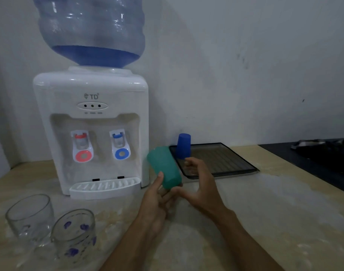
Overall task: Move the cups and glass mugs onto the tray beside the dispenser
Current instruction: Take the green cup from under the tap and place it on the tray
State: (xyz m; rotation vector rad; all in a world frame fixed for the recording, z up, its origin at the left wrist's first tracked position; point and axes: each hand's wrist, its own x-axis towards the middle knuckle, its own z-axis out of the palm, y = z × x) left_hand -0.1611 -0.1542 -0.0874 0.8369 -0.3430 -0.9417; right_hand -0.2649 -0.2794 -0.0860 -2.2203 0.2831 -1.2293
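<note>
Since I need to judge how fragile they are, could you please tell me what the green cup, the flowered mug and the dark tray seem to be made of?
The opaque green cup, held in the left hand, looks like matte plastic: no shine. The purple-flowered mug is clear glass, since the counter shows through. The dark square tray looks ribbed and semi-glossy, probably plastic, possibly tinted glass.

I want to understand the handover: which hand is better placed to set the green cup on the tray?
Probably the right hand: it is open between the green cup and the tray, while the left hand grips the cup.
</note>
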